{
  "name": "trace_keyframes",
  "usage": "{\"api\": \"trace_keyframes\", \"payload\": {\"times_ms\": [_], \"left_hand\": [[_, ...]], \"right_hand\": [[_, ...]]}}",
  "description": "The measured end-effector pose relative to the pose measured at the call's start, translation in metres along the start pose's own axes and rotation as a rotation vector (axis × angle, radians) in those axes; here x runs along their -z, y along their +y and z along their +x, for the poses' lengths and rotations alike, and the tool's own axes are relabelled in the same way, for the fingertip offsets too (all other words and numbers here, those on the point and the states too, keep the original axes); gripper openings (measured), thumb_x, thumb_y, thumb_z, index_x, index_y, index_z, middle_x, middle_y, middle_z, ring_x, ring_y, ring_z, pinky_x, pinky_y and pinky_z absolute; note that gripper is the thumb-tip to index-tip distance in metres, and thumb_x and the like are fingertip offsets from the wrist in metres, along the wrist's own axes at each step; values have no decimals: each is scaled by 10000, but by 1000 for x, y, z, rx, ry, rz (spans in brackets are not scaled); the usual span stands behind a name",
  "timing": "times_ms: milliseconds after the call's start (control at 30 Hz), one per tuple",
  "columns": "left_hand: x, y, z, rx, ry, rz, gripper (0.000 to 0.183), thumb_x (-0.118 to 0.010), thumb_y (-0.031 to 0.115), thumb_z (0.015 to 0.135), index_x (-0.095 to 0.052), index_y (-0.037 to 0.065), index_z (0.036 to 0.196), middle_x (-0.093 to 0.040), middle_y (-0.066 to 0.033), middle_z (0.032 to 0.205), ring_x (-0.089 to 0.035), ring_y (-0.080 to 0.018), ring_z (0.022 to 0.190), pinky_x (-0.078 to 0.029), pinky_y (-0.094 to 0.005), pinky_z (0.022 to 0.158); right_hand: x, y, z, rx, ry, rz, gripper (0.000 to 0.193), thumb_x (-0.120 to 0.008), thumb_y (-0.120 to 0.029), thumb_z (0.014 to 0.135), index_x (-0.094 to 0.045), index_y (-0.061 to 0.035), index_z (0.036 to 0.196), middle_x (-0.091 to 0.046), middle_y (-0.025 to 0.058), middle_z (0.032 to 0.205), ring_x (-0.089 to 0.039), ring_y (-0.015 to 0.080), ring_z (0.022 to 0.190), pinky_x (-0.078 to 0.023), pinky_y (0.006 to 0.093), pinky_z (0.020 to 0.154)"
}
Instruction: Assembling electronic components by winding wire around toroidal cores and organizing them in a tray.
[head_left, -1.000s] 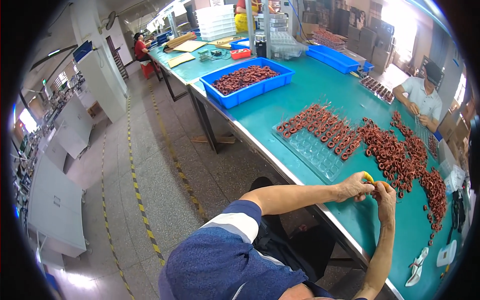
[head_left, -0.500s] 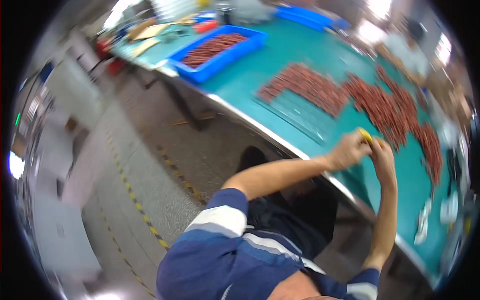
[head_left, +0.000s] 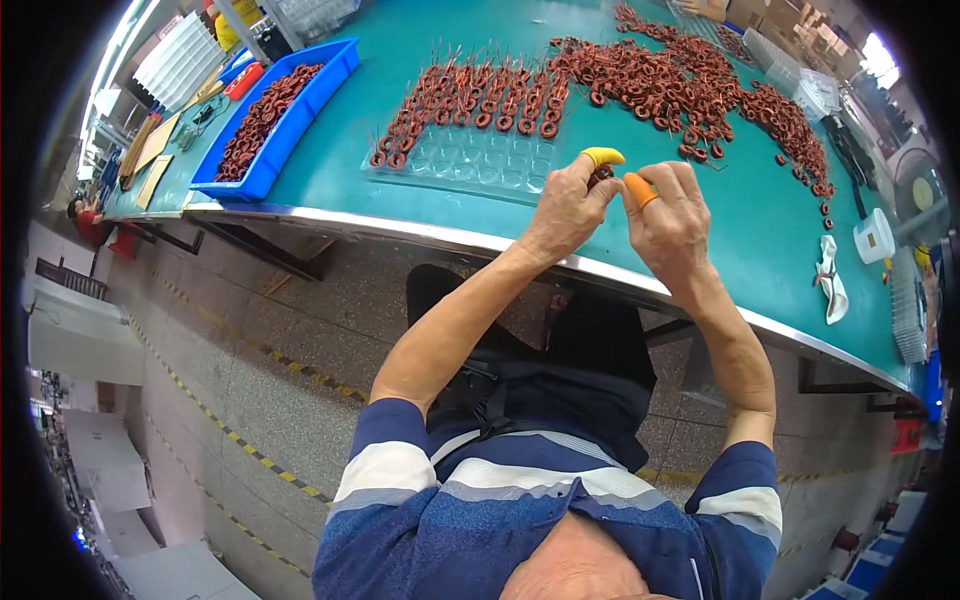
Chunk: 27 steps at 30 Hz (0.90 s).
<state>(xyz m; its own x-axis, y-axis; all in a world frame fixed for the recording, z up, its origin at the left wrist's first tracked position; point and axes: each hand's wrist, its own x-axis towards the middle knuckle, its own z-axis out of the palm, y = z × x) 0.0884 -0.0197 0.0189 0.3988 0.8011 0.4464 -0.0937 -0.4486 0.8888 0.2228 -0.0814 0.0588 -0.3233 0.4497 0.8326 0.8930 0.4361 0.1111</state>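
My left hand (head_left: 568,208), a yellow cover on one fingertip, pinches a small reddish-brown wire-wound ring coil (head_left: 600,176) above the table's near side. Close to its right, my right hand (head_left: 672,225) has its fingers curled together, with an orange cover on one finger. Whatever sits between the right fingertips is too small to make out. Left of my hands lies a clear plastic tray (head_left: 475,168) with round pockets. Ring coils with upright wire ends (head_left: 490,95) fill its far rows and left edge, while its near pockets are bare. Beyond my right hand spreads a loose heap of coils (head_left: 660,80).
A blue bin (head_left: 322,95) of coils stands at the table's left. On the right are a white tub (head_left: 874,236), a crumpled white cloth or glove (head_left: 829,282) and stacked clear trays (head_left: 908,305). The table's metal edge (head_left: 400,228) runs before me.
The view has turned and sharpened from a blur, so the table now lies straighter across it. My hands stay close together, and the coil in my left fingers now shows.
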Motion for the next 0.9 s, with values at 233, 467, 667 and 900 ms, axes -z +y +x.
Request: {"api": "trace_keyframes", "payload": {"times_ms": [233, 467, 667, 900], "left_hand": [[13, 12, -8, 21, 10, -36, 197, -567, 112, 942, -527, 14, 1108, -542, -10, 703, -502, -73, 563, -403, -245, 498], [9, 15, -8, -46, 2, 41, 171, -543, 113, 953, -529, 24, 1098, -530, -6, 708, -501, -78, 576, -402, -243, 513], [15, 21, -8, 173, -81, -167, 172, -489, 156, 978, -536, 21, 1074, -522, 7, 711, -504, -71, 582, -404, -222, 528], [10, 20, -8, 187, -25, 15, 174, -495, 136, 954, -537, -9, 1041, -563, -41, 696, -531, -103, 565, -429, -265, 516]], "right_hand": [[-3, 5, 1, -709, -150, 639, 226, -655, -194, 895, -705, 21, 944, -650, 27, 803, -537, 96, 657, -441, 257, 638], [-19, 17, -4, -1024, -109, 1086, 229, -631, -223, 918, -718, -13, 948, -671, 17, 828, -544, 62, 760, -430, 231, 723], [-24, 17, -14, -932, -46, 1013, 198, -649, -204, 907, -715, -20, 940, -658, 17, 843, -559, 82, 799, -442, 246, 703], [-19, 4, -15, -168, 173, 132, 112, -740, -92, 760, -677, -22, 821, -604, 54, 876, -558, 235, 855, -425, 352, 749]]}}
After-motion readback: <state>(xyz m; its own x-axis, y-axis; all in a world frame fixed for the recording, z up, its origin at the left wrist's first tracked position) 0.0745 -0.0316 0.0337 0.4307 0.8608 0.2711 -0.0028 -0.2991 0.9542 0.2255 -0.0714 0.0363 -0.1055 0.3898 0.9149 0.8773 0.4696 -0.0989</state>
